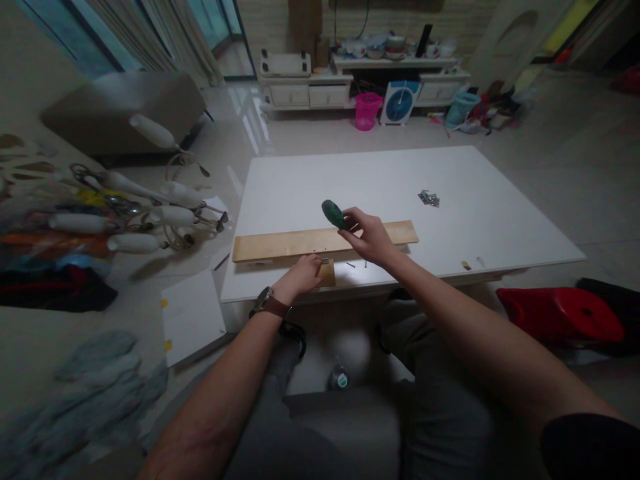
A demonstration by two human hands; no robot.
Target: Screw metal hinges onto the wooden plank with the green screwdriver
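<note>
My right hand (369, 237) is closed round the lower end of a screwdriver (333, 212) with a dark green handle, held tilted above a long wooden board (280, 245). Its shaft cannot be made out. At the near side of the board, my left hand (304, 273), with a watch on the wrist, grips a small wooden block (327, 274). A small metal piece (325, 261) lies at its fingertips, on the block's far end. Two small dark holes show in the long board. Loose screws (351, 265) lie on the white tabletop to the right of the block.
The white table (370, 180) carries a pile of metal hardware (429, 198) at the right. A yellow-and-black item (466, 265) lies near the front edge. A lamp with several white shades (175, 215) stands left, a red stool (560, 313) right. A bottle (340, 379) is below.
</note>
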